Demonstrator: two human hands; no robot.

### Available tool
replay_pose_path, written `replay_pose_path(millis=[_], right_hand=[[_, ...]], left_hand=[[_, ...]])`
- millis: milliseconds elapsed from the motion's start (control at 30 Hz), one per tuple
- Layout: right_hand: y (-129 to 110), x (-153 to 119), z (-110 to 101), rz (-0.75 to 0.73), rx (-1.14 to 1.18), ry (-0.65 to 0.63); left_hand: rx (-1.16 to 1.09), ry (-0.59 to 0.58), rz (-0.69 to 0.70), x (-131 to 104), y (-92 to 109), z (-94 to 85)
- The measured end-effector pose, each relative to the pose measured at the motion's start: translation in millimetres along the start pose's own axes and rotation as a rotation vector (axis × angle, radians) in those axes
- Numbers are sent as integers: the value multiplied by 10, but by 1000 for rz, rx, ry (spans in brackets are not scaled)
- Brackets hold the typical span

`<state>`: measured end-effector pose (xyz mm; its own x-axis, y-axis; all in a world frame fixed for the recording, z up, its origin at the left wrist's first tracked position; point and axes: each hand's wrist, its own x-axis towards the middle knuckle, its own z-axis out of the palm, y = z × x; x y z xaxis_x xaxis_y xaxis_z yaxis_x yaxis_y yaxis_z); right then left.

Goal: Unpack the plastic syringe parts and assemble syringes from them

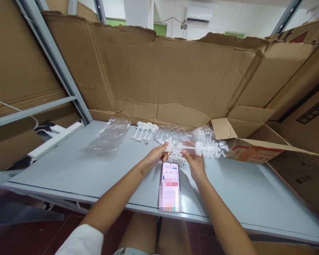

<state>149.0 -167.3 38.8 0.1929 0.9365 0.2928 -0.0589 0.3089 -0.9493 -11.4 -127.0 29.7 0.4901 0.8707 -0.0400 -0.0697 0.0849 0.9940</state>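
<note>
A clear plastic syringe-like tube [188, 147] with dark markings lies level between my two hands, above the table. My left hand [162, 153] is closed on a white part at its left end. Around the tube's body, my right hand [195, 163] is closed with the thumb in front. Small white plastic parts [176, 158] lie heaped beneath and behind the hands. Several white plunger-like pieces [144, 131] stand in a row behind, to the left, beside several clear cylinders [172, 132]. A phone [170, 187] showing a timer lies just in front of the hands.
An empty clear plastic bag [107, 138] lies on the grey table [133, 177], left of the parts. Clear bags of parts [203, 134] sit by an open cardboard box [255, 150] at right. A white power strip [55, 140] runs along the left edge. Cardboard [159, 74] walls the back.
</note>
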Motion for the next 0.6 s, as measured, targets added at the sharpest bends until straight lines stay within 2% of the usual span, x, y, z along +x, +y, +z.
replay_pose_path(millis=[100,233,300,367,433,600], right_hand=[[-22,12,-51,-45,12,10],[6,54,-99,22,0,85],[22,67,-104,60,-5,101],[26,73,-101,71,-8,97],[22,74,-96,59,-3,87],[37,84,-90,57,-8,65]], left_hand=[[109,102,42,8,36,-100],[666,469,230,20,77,-321],[935,562,268,23,71,-435],[1101,546,243,31,43,-526],[1176,503,202,50,-3,-586],[1178,434,194,117,-114,-639]])
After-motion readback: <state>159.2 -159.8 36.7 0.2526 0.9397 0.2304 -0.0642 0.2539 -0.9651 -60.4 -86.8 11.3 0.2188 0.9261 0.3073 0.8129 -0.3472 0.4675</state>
